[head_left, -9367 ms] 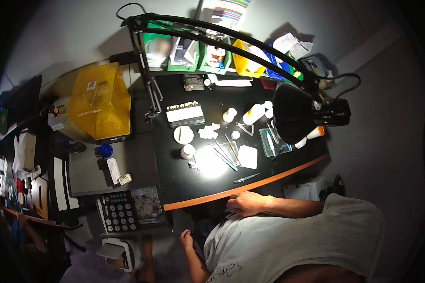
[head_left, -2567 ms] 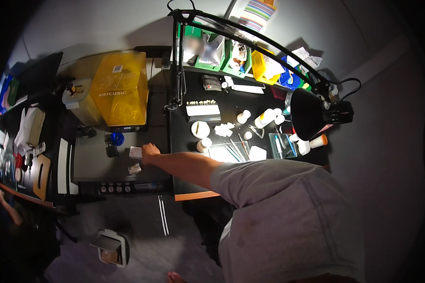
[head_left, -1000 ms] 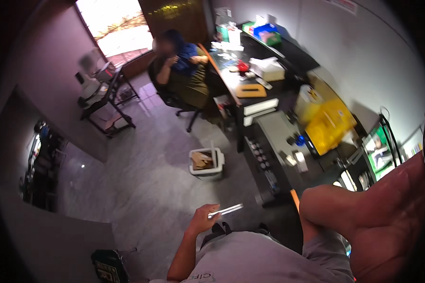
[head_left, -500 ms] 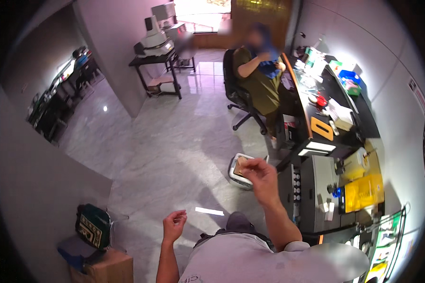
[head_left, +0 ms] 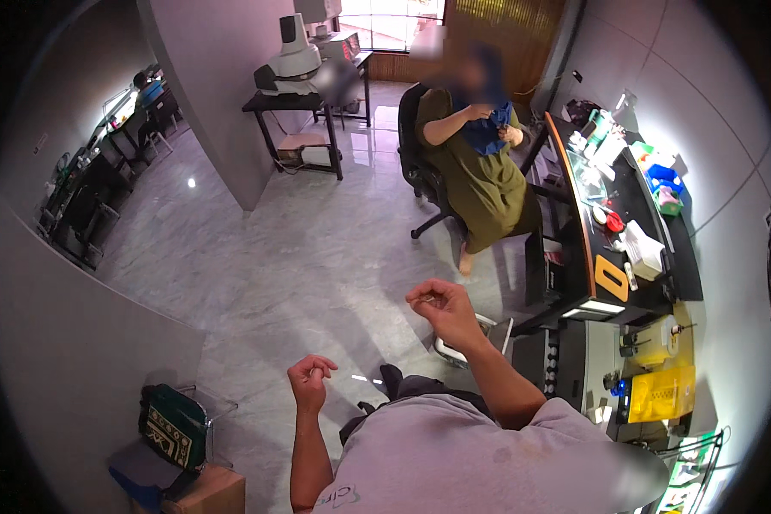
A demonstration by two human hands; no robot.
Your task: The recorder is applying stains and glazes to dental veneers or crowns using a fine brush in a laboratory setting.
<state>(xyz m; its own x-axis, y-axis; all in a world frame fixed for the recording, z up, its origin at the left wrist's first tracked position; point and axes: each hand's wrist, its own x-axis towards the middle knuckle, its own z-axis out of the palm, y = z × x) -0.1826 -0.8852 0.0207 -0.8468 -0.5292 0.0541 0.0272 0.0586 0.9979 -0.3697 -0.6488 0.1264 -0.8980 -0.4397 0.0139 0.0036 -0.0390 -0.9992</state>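
Right hand point(head_left: 445, 310) up in front of the body, fingertips drawn close to the thumb; whether a small thing sits in the pinch, cannot tell. Left hand point(head_left: 310, 383) well apart on the left, fingers loosely half-bent, nothing visible in it. Nearest thing to the right hand: a white-rimmed bin point(head_left: 497, 332) to the right, partly hidden by the forearm. Risk, as judged: if the pinch does hold something tiny, slack fingers could lose it on the pale marbled floor point(head_left: 343, 257), where it would be hard to spot. Bin's base is out of sight; a careless leg could bump it. Farther off, a seated co-worker's bare foot point(head_left: 466, 259) rests beyond the bin; stepping that way with eyes on the hands could mean treading on it.
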